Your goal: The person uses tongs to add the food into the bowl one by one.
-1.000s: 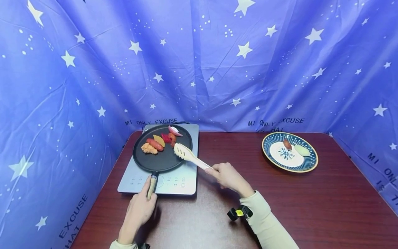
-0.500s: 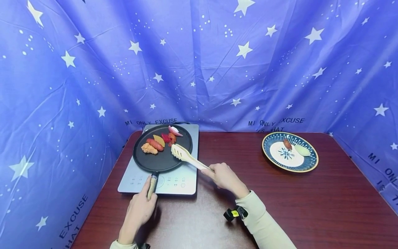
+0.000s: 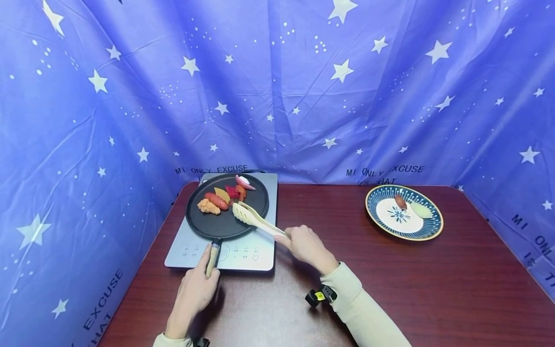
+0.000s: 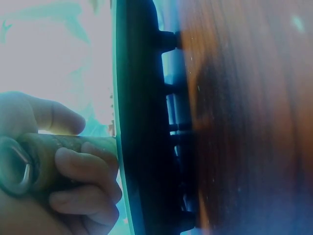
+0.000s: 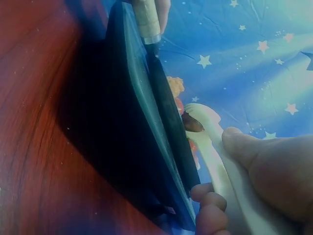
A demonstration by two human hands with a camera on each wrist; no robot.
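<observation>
The left hand grips the pan handle, fingers wrapped round it in the left wrist view. The round black frying pan sits on an induction cooker. The right hand holds cream-coloured tongs, whose heads are low over the pan. In the right wrist view a small brown food piece shows between the tong heads. Left of them in the pan lie a sausage and a fried chicken piece. Behind are a yellow slice, a red piece, an orange-red piece and a pink-and-white piece.
A blue-and-white plate at the right of the table bears a brown piece and a pale green piece. The dark red table ends at a blue star-patterned curtain behind and at both sides.
The right hand and the tongs have moved left over the pan, the tong heads coming from near its right side towards its middle. The left hand stays on the handle.
</observation>
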